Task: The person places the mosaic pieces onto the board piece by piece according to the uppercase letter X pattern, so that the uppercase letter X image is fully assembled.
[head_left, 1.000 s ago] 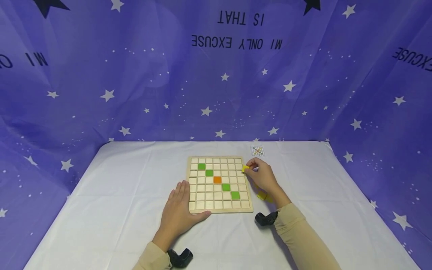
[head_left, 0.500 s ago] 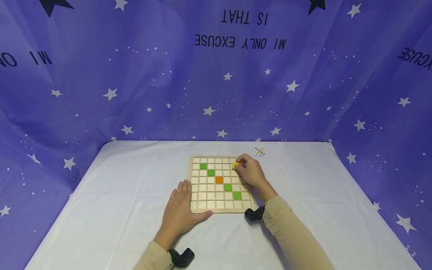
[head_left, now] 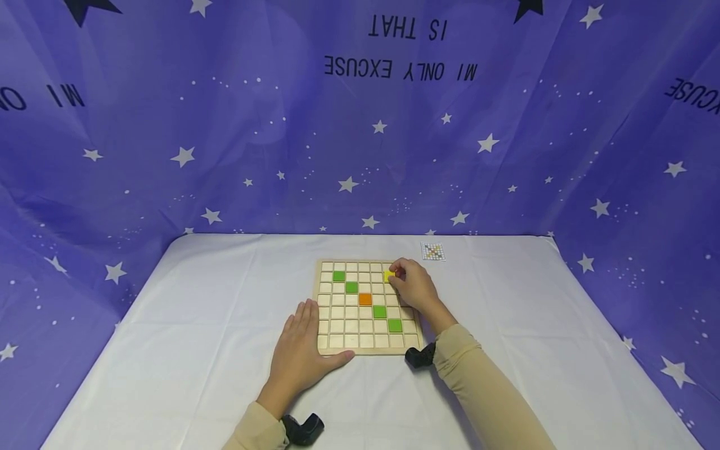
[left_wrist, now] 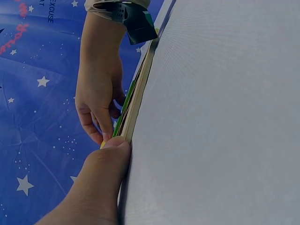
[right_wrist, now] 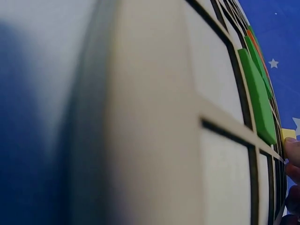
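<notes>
A square wooden grid board [head_left: 368, 352] lies flat on the white-covered table. Several green tiles [head_left: 379, 312] and one orange tile [head_left: 365, 299] sit in its cells along a diagonal. Between thumb and fingertips, my right hand [head_left: 417, 286] pinches a yellow tile [head_left: 389, 276] at a cell near the board's far right corner; whether the tile is fully seated cannot be told. My left hand [head_left: 296, 353] rests at the board's near left corner, fingers straight along the left side and thumb on the front edge. In the left wrist view the left thumb [left_wrist: 105, 168] touches that edge.
A small printed pattern card [head_left: 433, 252] lies beyond the board's far right corner. A purple star-patterned cloth [head_left: 360, 156] rises behind and beside the table [head_left: 169, 350]. Each wrist carries a black device [head_left: 304, 430].
My right hand has moved left from beside the board to over its far right part, carrying the yellow tile to a cell. The left hand keeps its place at the board.
</notes>
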